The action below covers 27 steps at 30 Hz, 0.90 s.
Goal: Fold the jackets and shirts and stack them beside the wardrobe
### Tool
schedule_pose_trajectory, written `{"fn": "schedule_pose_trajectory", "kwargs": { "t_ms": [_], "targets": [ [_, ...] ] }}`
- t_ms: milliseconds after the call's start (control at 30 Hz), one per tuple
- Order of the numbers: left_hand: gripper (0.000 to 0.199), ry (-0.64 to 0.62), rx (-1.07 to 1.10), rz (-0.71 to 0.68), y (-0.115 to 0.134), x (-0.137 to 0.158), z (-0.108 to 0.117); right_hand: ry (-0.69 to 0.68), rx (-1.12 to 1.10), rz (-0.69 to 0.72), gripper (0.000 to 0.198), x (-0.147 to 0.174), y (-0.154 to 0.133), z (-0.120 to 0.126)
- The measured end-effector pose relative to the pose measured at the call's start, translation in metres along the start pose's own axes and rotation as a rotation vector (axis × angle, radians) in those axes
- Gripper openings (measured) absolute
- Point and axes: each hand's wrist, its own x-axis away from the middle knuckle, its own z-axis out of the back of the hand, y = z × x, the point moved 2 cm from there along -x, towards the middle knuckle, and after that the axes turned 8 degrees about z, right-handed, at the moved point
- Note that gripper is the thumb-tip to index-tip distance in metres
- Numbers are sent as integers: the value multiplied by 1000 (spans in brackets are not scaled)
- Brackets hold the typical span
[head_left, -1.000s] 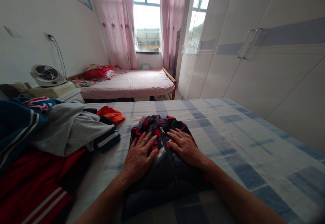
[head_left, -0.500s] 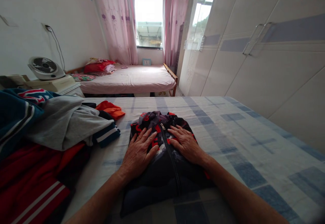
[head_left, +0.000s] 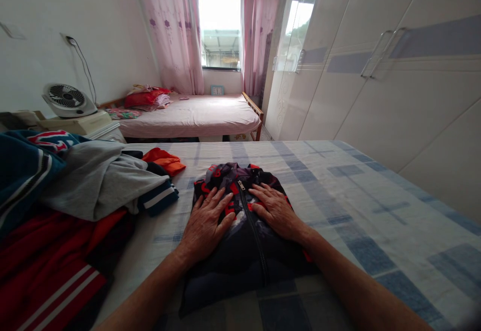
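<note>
A dark jacket (head_left: 233,266) with red and grey print lies folded on the bed in front of me, its collar pointing away. Down its middle runs a closed zipper (head_left: 252,236), with the metal pull near the collar. My left hand (head_left: 208,221) rests flat on the jacket's left half, fingers spread. On the other side of the zipper, my right hand (head_left: 276,211) lies flat too, its fingers stretched toward the collar. Both palms press on the cloth, and neither hand grips it. The sleeves cannot be made out.
Loose clothes are heaped at the left, among them a grey garment (head_left: 97,181) and red striped clothing (head_left: 48,271). A checked sheet (head_left: 319,196) covers the bed. Beyond stand a small fan (head_left: 67,98), a pink-covered bed (head_left: 203,115) and, at the right, a white wardrobe (head_left: 376,105).
Almost nothing differs. Both hands stay flat in the same places on the jacket; the view has shifted very slightly.
</note>
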Motion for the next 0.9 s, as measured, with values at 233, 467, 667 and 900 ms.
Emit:
{"fn": "schedule_pose_trajectory", "kwargs": {
  "t_ms": [233,467,667,900],
  "targets": [
    [51,2,18,-1,0,0,0,-9,0,-10,50,0,0,1],
    [51,-3,-12,0,1,0,1,112,-77,40,43,1,-1,6],
    [52,-9,-6,1,1,1,1,587,-4,-302,37,14,40,42],
    [51,9,39,-8,-1,0,-1,193,-196,-677,48,20,75,40]
  ]
}}
